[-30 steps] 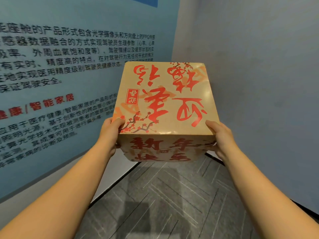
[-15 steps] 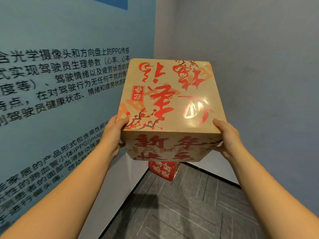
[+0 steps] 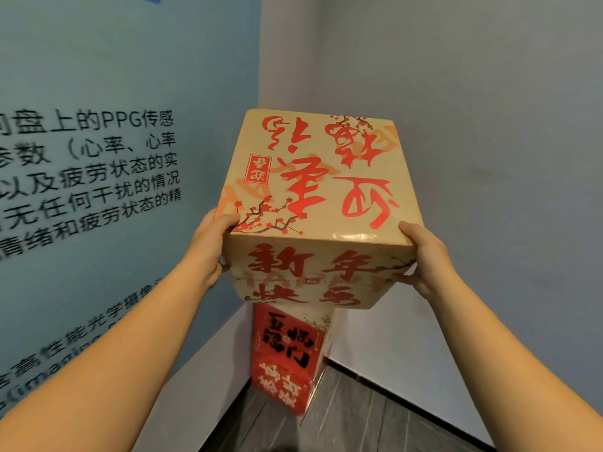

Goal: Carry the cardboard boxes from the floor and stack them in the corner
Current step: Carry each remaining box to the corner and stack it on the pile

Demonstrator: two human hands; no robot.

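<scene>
Fingers (image 3: 411, 230) of both hands curled on the near side corners of the cardboard box (image 3: 318, 203), centre frame above the red box (image 3: 287, 357); probably light, stiff, slightly glossy, best gripped low at sides.

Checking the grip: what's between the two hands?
In the head view, only the tan cardboard box lies between the left hand and right hand, each gripping a near top corner.
</scene>
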